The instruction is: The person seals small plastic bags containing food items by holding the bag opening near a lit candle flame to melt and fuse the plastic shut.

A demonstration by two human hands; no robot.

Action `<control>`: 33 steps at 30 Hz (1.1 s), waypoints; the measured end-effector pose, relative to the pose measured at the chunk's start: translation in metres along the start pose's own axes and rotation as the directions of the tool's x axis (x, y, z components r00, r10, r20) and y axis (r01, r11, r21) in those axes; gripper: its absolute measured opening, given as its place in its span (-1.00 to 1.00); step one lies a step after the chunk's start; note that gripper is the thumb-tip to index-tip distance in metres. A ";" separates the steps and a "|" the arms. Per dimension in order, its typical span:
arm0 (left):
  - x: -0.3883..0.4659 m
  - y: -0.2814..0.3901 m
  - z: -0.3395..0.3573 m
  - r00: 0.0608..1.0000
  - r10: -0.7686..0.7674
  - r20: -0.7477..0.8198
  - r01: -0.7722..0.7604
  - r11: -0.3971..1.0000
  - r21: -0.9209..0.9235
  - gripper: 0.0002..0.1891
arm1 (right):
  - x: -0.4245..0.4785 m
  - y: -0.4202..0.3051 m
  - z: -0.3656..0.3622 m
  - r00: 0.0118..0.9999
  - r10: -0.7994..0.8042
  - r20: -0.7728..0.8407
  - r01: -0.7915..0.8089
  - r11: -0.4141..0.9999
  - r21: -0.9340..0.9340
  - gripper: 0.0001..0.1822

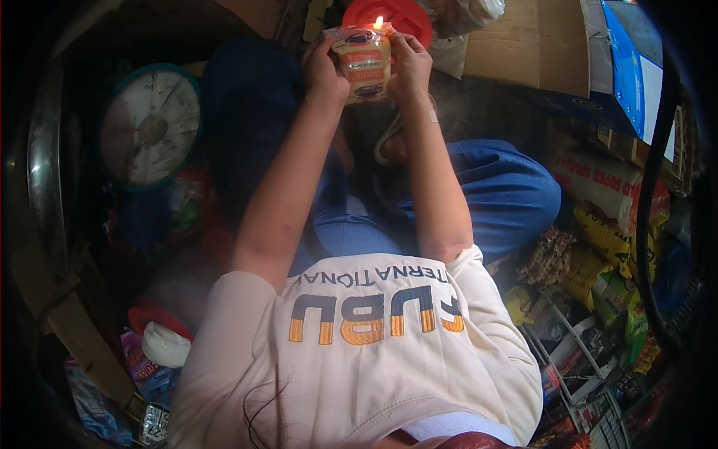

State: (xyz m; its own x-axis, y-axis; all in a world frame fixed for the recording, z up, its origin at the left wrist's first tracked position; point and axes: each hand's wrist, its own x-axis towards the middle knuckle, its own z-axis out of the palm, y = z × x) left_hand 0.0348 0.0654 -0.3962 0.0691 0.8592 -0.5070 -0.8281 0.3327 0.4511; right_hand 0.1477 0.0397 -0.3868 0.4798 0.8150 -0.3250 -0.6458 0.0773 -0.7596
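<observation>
A filled plastic packet of sugar is held up between my two hands at the top of the view. My left hand grips its left edge and top corner. On the other side, my right hand pinches the upper right corner of the packet. A small flame burns right at the packet's top edge, near the fingers of my right hand; what carries the flame is hidden. Behind the packet lies a round red plastic lid or basin.
A dial scale with a teal rim stands at left. Cardboard and a blue box are at upper right. Snack packs and a white wire rack sit at right; a white bag lies lower left.
</observation>
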 end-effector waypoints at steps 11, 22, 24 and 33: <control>-0.072 0.024 0.034 0.975 0.033 0.220 -0.107 0.936 0.334 -0.87 | -0.060 -0.038 0.036 0.979 -0.066 0.191 0.099 0.981 -0.168 -0.82; -0.137 0.040 0.098 0.798 -0.318 0.511 0.292 0.947 0.134 -0.72 | -0.134 -0.137 0.003 0.871 0.042 0.490 0.249 0.821 -0.514 -0.68; -0.160 0.029 0.103 0.707 -0.372 0.601 -0.024 0.837 0.546 -0.70 | -0.153 -0.151 -0.006 0.910 -0.143 0.388 0.295 0.882 -0.368 -0.68; -0.251 -0.041 0.131 0.422 -0.496 0.759 -0.514 0.559 0.651 -0.57 | -0.242 -0.252 -0.123 0.883 -0.448 -0.142 0.390 0.866 -0.313 -0.78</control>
State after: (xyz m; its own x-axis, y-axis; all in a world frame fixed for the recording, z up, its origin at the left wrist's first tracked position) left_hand 0.1247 -0.1133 -0.1910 0.8619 0.4926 0.1202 -0.1364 -0.0031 0.9906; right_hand 0.2670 -0.2475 -0.1861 0.7970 0.6034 -0.0262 -0.1863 0.2045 -0.9610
